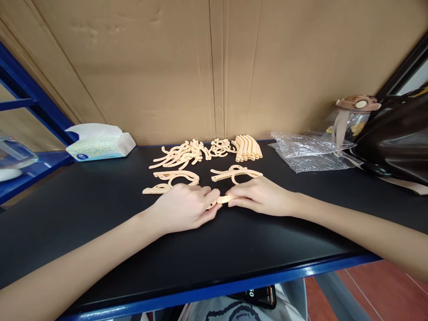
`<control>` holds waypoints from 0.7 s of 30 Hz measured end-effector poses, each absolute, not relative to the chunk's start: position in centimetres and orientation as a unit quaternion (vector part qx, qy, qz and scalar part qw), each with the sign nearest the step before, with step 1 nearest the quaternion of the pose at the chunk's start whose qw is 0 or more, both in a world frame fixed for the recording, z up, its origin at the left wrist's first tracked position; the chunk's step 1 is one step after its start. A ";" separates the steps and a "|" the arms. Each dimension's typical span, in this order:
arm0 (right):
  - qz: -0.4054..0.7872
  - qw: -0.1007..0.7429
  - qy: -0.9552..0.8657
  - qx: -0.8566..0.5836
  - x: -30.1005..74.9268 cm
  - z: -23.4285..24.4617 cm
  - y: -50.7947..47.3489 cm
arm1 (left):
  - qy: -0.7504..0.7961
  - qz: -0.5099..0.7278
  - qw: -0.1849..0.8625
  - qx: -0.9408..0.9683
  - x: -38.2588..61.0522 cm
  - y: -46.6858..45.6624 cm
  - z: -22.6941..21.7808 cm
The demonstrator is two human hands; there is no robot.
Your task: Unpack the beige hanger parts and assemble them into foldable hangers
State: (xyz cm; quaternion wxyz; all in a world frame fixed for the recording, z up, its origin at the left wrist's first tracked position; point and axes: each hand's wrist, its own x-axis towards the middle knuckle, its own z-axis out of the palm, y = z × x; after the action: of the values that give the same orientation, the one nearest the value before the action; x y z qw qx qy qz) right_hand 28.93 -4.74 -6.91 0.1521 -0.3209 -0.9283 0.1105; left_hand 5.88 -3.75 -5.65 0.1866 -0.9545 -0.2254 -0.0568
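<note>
Low over the black table, my left hand (pixel 189 206) pinches a beige plastic hanger part (pixel 211 205) with a small dark hole; most of it is hidden by my fingers. My right hand (pixel 259 196) grips a beige plastic hanger arm (pixel 224 199) between thumb and fingers. The two pieces meet end to end between my hands; whether they are joined, I cannot tell. Just behind my left hand lie folded beige hangers (pixel 177 176), partly covered by it. Another folded hanger (pixel 237 173) with a curved hook lies behind my right hand.
Farther back are a loose pile of hanger arms (pixel 187 154), a heap of hooks (pixel 220 147) and a neat stack of arms (pixel 247 148). A tissue pack (pixel 100 145) stands left. Clear plastic bags (pixel 307 151), a bottle (pixel 356 116) and a dark bag (pixel 397 138) occupy the right.
</note>
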 end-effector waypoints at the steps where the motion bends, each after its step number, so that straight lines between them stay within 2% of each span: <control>1: 0.102 0.151 -0.930 -0.319 29.0 -7.0 -4.7 | -0.229 -0.058 0.170 -0.957 5.9 -3.8 -5.7; 9: 0.009 0.143 -0.945 -0.293 29.1 -6.9 -4.7 | -0.272 -0.096 0.037 -0.957 6.0 -3.7 -6.1; 16: -0.069 0.259 -0.915 -0.301 29.7 -6.3 -4.4 | -0.321 -0.092 0.011 -0.943 6.2 -3.5 -6.1; 21: -0.123 0.301 -0.875 -0.359 30.5 -6.1 -3.6 | -0.343 -0.106 0.022 -0.933 6.1 -3.5 -6.0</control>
State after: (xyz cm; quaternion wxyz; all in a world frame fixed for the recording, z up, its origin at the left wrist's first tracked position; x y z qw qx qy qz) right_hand 30.49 -3.60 -6.07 0.3012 -0.3591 -0.8747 -0.1233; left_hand 6.12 -3.54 -6.02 0.0221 -0.9331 -0.3429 -0.1063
